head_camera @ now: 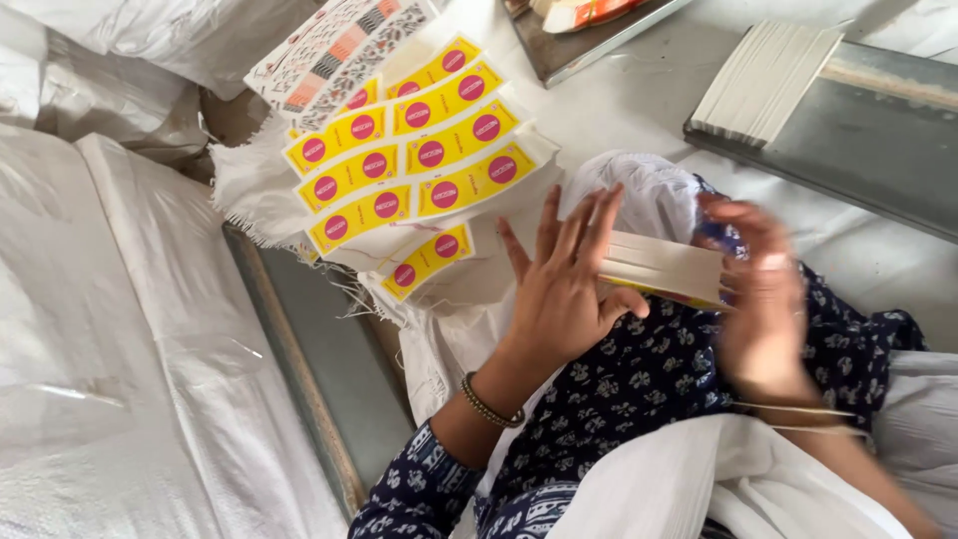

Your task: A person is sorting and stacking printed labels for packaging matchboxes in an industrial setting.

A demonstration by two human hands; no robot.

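Head view, looking down at my lap: white woven sacking (110, 329) covers the whole left side and runs off the frame, and I cannot tell what lies under it. A grey metal bench (878, 140) crosses the upper right, its far end cut off, with a stack of white cards (763, 80) lying on its near corner. Another grey tray (569, 45) at the top edge is mostly out of view. Between sacking and my knee a bare grey strip (319, 359) leaves a narrow open lane.

On a frayed white cloth (259, 190) lies a fanned pile of yellow label strips (419, 160), each long and narrow with round pink spots, overlapping in two columns; a white patterned sheet (329, 50) pokes out behind them, partly covered.

My left hand (564, 289) is spread wide, fingers (579, 225) straight, palm pressed against the end of a small stack of cards (664, 268), white-edged with a yellow underside, held above my dark flowered dress (649, 379). My right hand (763, 289) is blurred; it meets the stack's other end, but I cannot tell how far its fingers curl. A beaded bracelet (489, 404) circles my left wrist.
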